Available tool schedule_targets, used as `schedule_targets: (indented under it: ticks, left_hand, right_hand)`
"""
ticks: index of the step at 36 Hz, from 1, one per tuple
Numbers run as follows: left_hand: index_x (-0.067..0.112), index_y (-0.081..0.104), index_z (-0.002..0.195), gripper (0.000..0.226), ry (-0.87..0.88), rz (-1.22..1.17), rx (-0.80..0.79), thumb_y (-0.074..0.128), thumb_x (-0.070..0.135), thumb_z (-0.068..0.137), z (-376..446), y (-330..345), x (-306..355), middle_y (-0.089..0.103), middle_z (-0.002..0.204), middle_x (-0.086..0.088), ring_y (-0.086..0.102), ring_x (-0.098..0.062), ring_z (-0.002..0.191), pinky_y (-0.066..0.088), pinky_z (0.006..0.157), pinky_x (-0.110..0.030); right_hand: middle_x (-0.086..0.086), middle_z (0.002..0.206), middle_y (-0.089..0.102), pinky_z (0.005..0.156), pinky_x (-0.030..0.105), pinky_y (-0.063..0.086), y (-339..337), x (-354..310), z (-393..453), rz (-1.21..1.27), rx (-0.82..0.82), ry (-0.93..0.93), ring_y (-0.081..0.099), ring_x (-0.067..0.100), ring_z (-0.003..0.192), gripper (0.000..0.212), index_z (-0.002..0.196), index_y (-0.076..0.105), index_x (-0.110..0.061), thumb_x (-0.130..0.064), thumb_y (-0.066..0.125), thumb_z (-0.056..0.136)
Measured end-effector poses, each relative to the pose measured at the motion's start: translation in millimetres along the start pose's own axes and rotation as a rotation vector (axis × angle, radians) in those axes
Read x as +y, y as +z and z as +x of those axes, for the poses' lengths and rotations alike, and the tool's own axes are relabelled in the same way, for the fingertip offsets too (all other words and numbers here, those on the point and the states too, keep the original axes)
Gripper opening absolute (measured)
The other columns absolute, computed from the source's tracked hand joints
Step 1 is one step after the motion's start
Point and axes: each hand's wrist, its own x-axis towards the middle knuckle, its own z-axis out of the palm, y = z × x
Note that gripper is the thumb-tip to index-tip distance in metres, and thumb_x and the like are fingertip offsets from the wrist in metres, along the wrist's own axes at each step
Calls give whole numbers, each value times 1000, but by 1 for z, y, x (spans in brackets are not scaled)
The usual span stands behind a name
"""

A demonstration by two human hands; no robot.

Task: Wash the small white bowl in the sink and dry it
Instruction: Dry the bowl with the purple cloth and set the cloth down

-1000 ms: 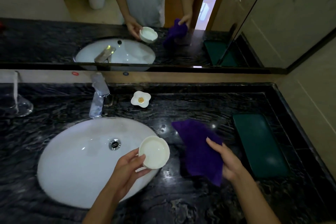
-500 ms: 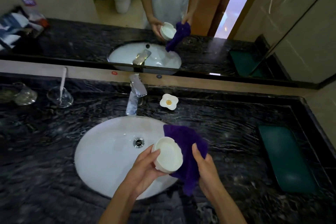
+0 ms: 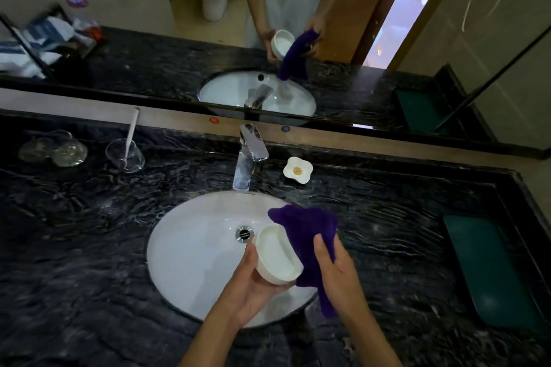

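Note:
My left hand (image 3: 253, 286) holds the small white bowl (image 3: 275, 253) from below, tilted with its opening turned right, over the right side of the white oval sink (image 3: 193, 250). My right hand (image 3: 337, 268) grips a purple cloth (image 3: 307, 232) and presses it against the bowl's right rim; part of the cloth hangs down below the hand. The cloth covers the bowl's far right edge. The chrome faucet (image 3: 249, 155) stands behind the sink, with no water running.
A black marble counter (image 3: 74, 247) surrounds the sink. A flower-shaped white dish (image 3: 297, 170) sits right of the faucet. Glass cups (image 3: 125, 155) stand at the left. A dark green tray (image 3: 489, 271) lies at the right. A mirror (image 3: 149, 24) runs along the back.
My right hand lifted the purple cloth off the counter and brought it left against the bowl. The bowl tilted toward the cloth. The view shifted left.

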Motion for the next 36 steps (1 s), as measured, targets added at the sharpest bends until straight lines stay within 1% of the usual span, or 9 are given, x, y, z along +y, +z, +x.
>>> schedule_targets:
  ticks: [3, 6, 9, 15, 18, 22, 26, 32, 36]
  left_hand:
    - [17, 48, 144, 107, -7, 18, -22, 91, 56, 54, 0, 3, 7, 61, 139, -20, 63, -38, 121, 55, 89, -53]
    - [19, 45, 147, 107, -6, 57, -32, 89, 58, 57, 2, 6, 12, 59, 141, -19, 63, -37, 120, 55, 87, -52]
    - [19, 46, 146, 103, -3, 99, -58, 83, 63, 61, 2, 9, 15, 60, 141, -17, 63, -36, 123, 56, 88, -51]
    - [20, 44, 148, 104, 15, 192, -32, 74, 73, 63, 7, 9, 15, 58, 143, -15, 57, -34, 130, 53, 97, -54]
    - [25, 42, 150, 93, 27, 230, -22, 57, 76, 74, 9, 8, 17, 58, 144, -12, 56, -31, 132, 52, 100, -51]
    - [27, 42, 149, 89, 63, 356, -22, 58, 76, 77, 11, 10, 17, 55, 147, -10, 52, -29, 136, 48, 106, -50]
    - [20, 46, 147, 85, 65, 353, 25, 48, 75, 82, 16, 10, 17, 59, 143, -14, 55, -31, 133, 43, 110, -54]
    - [23, 47, 144, 78, 46, 338, 100, 42, 70, 81, 16, 7, 21, 66, 134, -15, 63, -33, 123, 55, 95, -50]
    - [17, 57, 138, 80, -13, 253, 152, 32, 72, 86, 13, -4, 24, 67, 131, -20, 63, -36, 123, 47, 106, -57]
  right_hand:
    - [-1, 91, 76, 75, 43, 61, 2, -3, -1, -199, 17, -123, 72, 17, 83, 29, 105, 70, -32, -54, 53, 98]
    - [1, 75, 67, 61, 28, 51, 6, -7, -1, -356, 24, -260, 63, 15, 67, 37, 87, 67, -24, -55, 51, 98]
    - [-5, 79, 66, 66, 26, 51, 8, -9, 5, -437, 72, -313, 64, 11, 72, 30, 90, 68, -21, -46, 54, 97]
    - [0, 81, 66, 72, 40, 54, 13, -4, 13, -423, 43, -247, 64, 14, 76, 33, 88, 70, -22, -49, 53, 99]
    - [10, 82, 71, 71, 53, 55, 15, 1, 15, -307, -7, -141, 67, 31, 76, 48, 93, 70, -21, -63, 48, 94]
    - [4, 72, 68, 62, 43, 50, 24, 8, 18, -328, -47, -50, 63, 22, 65, 54, 88, 69, -25, -71, 40, 94]
    - [-3, 82, 62, 74, 30, 48, 38, 12, 16, -420, -55, -52, 60, 10, 77, 54, 77, 60, -16, -62, 39, 97]
    - [-4, 83, 57, 70, 19, 44, 42, 10, 17, -325, -173, 16, 57, 5, 71, 47, 74, 63, -14, -52, 49, 98]
    - [17, 84, 57, 71, 41, 48, 31, 8, 21, -263, -261, 20, 57, 17, 71, 68, 78, 59, -1, -69, 55, 86]
